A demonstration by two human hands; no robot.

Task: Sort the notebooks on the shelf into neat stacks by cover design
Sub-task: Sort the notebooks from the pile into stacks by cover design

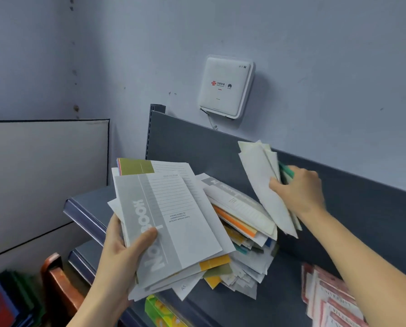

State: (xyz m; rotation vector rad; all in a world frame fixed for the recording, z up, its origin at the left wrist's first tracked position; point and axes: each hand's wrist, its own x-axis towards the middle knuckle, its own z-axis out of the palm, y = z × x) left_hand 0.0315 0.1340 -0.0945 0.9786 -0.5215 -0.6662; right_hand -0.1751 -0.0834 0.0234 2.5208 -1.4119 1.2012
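My left hand (124, 253) grips a fanned bundle of notebooks (173, 220); the top one has a grey-and-white cover with "NOTEBOOK" printed on it. A messy pile of mixed notebooks (242, 234) with white, orange and yellow covers lies on the dark grey shelf (279, 291). To the right of the pile, my right hand (298, 190) holds a few pale notebooks (265, 185) upright against the shelf's back panel, one with a green edge.
Red-and-white booklets (331, 300) lie at the shelf's right end. A white router (226, 87) hangs on the wall above. A lower shelf (81, 258), a yellow-green box (159, 312), a brown wooden piece (58, 279) and dark books (8, 300) sit at the lower left.
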